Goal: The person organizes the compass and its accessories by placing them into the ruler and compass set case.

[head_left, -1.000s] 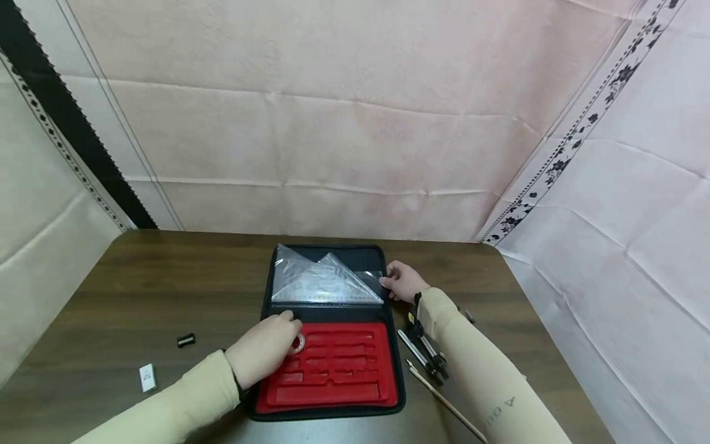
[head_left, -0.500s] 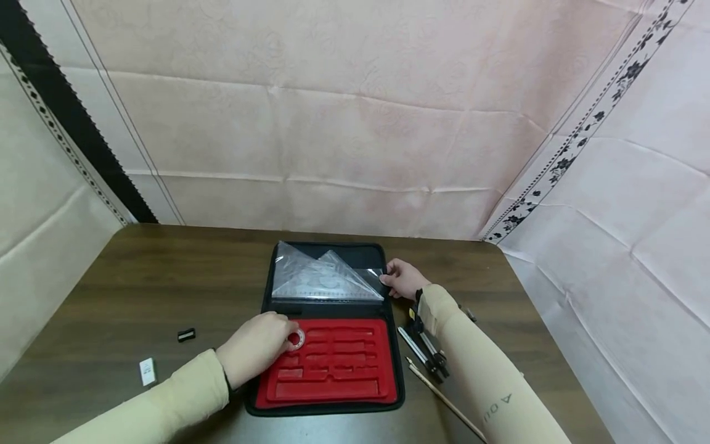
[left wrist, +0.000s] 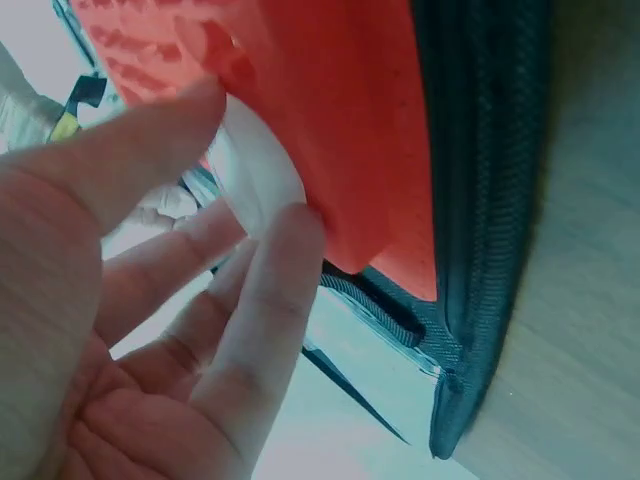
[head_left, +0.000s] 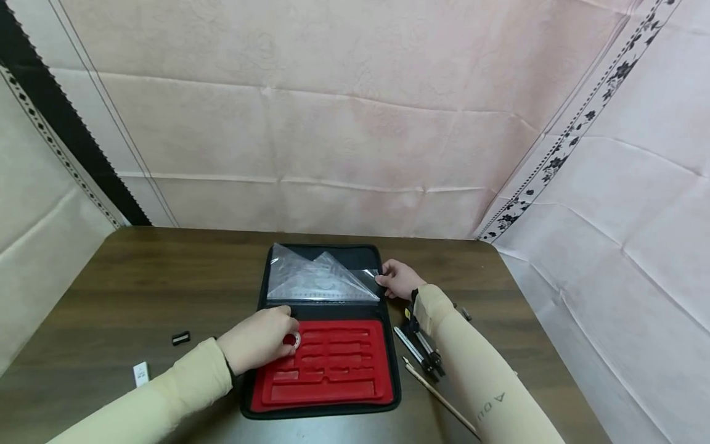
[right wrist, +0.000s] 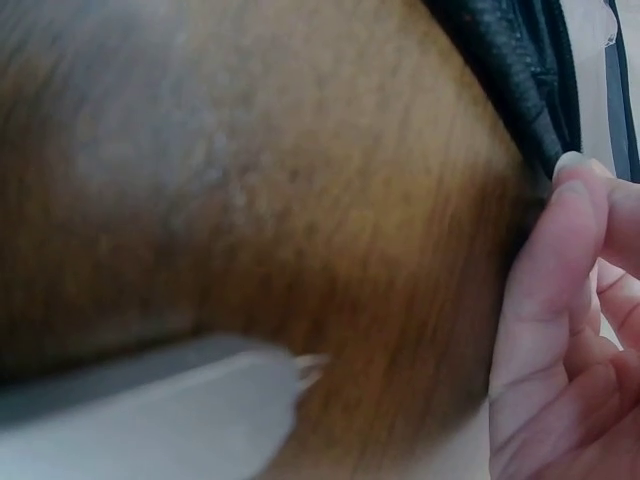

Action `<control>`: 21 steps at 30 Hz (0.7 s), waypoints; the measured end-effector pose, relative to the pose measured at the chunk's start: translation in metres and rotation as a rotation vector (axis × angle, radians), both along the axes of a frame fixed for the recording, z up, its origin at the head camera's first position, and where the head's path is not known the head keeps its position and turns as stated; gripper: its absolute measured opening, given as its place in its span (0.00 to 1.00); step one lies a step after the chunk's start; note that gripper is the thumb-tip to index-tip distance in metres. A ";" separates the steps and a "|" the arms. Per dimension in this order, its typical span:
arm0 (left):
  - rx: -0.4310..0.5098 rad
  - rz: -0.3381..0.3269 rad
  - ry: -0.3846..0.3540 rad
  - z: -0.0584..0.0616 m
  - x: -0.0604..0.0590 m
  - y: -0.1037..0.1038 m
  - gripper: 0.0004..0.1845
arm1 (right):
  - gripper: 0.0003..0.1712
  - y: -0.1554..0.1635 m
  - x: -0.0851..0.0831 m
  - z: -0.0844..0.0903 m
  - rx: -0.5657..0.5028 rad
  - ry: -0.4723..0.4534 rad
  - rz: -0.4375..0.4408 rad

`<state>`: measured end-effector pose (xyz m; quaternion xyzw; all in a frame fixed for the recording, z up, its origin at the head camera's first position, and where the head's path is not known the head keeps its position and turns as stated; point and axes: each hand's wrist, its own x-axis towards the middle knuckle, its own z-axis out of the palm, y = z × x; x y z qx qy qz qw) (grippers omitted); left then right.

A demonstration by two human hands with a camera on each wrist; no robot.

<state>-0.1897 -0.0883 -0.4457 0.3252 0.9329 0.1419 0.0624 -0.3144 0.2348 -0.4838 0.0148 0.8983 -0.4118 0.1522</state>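
Note:
My left hand (head_left: 257, 342) pinches a small white ring (left wrist: 258, 170), which looks like a roll of tape, between thumb and fingers. It is over the upper left corner of the red moulded tray (head_left: 327, 392). That tray lies in the lower half of an unfolded black zip case (head_left: 327, 412). Clear plastic set squares (head_left: 322, 283) lie in the case's upper half, behind a transparent sleeve. At the right edge of this upper half, my right hand (head_left: 400, 280) pinches the case's rim; the right wrist view shows thumb and finger (right wrist: 575, 200) on the black border.
Two metal compasses (head_left: 421, 351) and a thin pencil-like stick (head_left: 438, 394) lie right of the case, partly beside my right forearm. On the left are a small black sharpener-like piece (head_left: 180, 338) and a white eraser-like block (head_left: 141, 374). Cloth hangs behind the wooden table (head_left: 222, 259).
My left hand has shifted slightly left and its finger pose has changed, still with the ring in its fingers. The right hand stays at the case's edge. The head view has shifted a little.

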 end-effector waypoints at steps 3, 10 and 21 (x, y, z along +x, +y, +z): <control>0.010 -0.004 -0.019 0.001 -0.001 -0.001 0.10 | 0.12 0.000 0.000 -0.001 0.000 0.005 0.002; -0.008 0.002 0.079 0.000 0.002 0.002 0.08 | 0.12 0.001 0.001 -0.001 -0.002 0.014 0.006; -0.060 0.015 0.239 -0.013 0.006 0.013 0.09 | 0.12 0.000 0.003 0.002 -0.019 0.007 0.003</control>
